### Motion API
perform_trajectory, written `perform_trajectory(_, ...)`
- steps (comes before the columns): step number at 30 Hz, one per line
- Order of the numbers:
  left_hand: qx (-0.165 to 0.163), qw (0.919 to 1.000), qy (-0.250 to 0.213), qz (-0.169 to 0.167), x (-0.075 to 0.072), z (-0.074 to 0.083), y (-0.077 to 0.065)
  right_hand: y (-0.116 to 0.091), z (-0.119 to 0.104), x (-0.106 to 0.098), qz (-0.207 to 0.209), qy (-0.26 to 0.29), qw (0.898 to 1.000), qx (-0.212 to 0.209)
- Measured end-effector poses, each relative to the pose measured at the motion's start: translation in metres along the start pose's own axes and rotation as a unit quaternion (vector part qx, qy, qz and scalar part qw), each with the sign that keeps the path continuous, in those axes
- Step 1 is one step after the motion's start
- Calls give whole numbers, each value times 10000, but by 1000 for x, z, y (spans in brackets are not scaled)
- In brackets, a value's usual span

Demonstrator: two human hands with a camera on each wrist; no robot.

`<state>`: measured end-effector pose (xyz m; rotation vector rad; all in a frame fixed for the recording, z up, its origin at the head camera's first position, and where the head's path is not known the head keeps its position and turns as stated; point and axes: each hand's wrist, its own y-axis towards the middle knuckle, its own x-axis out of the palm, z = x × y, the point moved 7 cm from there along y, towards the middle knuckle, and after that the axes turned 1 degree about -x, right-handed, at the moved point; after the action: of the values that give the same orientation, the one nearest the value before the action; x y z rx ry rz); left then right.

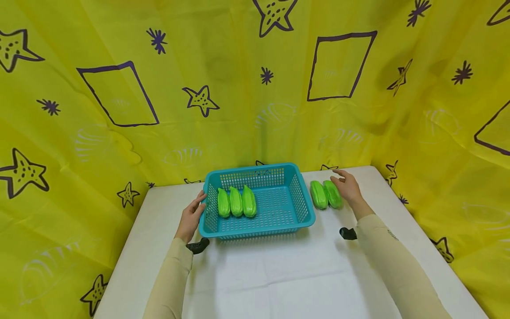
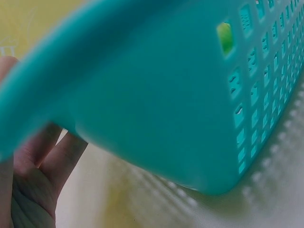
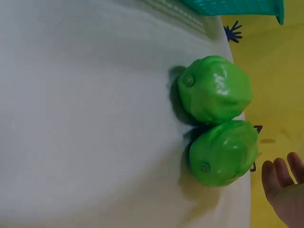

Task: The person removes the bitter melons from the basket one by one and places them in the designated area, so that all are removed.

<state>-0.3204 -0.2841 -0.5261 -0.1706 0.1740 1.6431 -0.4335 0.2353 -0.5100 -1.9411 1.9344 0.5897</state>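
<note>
Head view: one teal basket (image 1: 272,193), perforated, set lengthwise on a white table (image 1: 275,283); three green vegetables (image 1: 236,203) inside it, side by side in its left half, stem ends away from the person, a parallel lay that probably checks rolling. One left hand (image 1: 190,219), at the basket's left end, fingers on the rim, presumably to steady it. Two more vegetables: an inner one (image 1: 318,196) just right of the basket and an outer one (image 1: 334,200) beyond it, lying against each other, which likely braces both. One right hand (image 1: 349,186), farther right of the basket, at the outer vegetable's far end, fingers loosely parted and holding nothing; its place suggests a reach from above and outside. Left wrist view: basket corner, near; fingers to either side of the rim, slightly bent, a light hold by the look of it, though firmness cannot be told. Right wrist view: the pair end-on, basket beyond the inner one; right hand's fingertips spread just past the outer one, a visible gap between, nothing gripped.
</note>
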Motion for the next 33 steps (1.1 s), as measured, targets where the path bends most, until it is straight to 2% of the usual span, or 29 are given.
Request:
perform_trajectory(4, -44, 10000, 10, 10, 0, -1, -1, -1, -15, 2, 114, 553, 9983, 135)
perform_trajectory(10, -77, 10000, -7, 30, 0, -3, 0, -3, -43, 9, 171, 1355, 9902, 295)
perform_trajectory(18, -93, 9999, 64, 27, -1, -3, -1, -10, -86, 23, -26, 2125, 9769, 216)
perform_trajectory(22, -106, 9999, 46, -2, -1, -3, 0, -12, -101, 31, -197, 2271, 9735, 162)
perform_trajectory(33, -79, 10000, 47, 3, -1, -3, 3, -16, -129, 58, -552, 2231, 9732, -3)
